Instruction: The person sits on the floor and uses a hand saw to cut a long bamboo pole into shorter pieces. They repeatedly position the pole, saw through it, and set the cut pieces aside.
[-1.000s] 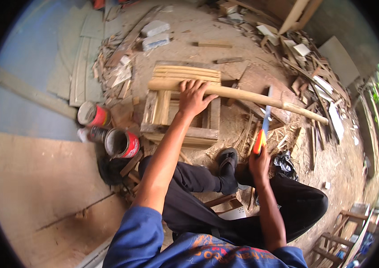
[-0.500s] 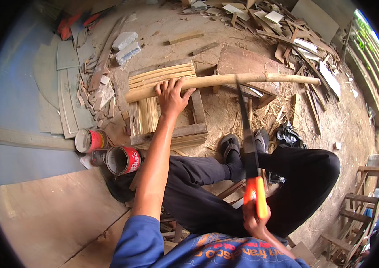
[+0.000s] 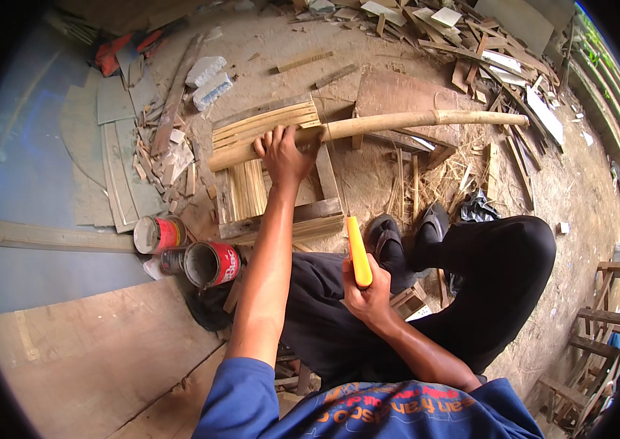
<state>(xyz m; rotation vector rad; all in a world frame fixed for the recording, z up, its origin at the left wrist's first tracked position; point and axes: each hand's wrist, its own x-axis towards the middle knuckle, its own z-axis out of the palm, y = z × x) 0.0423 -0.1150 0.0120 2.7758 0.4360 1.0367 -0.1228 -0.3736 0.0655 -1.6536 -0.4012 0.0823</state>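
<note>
A long bamboo pole (image 3: 397,121) lies across a low wooden frame (image 3: 317,211) topped with pale slats, its thinner end reaching far to the right. My left hand (image 3: 285,155) is closed over the pole near its thick left end, pressing it against the frame. In front of my body, my right hand (image 3: 367,293) grips the handsaw by its yellow-orange handle (image 3: 358,252). The handle points up toward the pole, close to my left thumb. The saw's blade is barely visible from this angle, so I cannot tell whether it touches the bamboo.
Two red-labelled cans (image 3: 211,264) stand left of my legs, beside a plywood sheet (image 3: 105,344). Scrap wood (image 3: 485,66) is heaped at the far right. My sandalled feet (image 3: 386,238) rest near the frame. A wooden ladder-like rack (image 3: 599,344) stands at right.
My right hand has brought the saw leftward and up, from across the pole's middle to near my left hand. The blade has turned nearly out of sight. My left hand stays on the pole.
</note>
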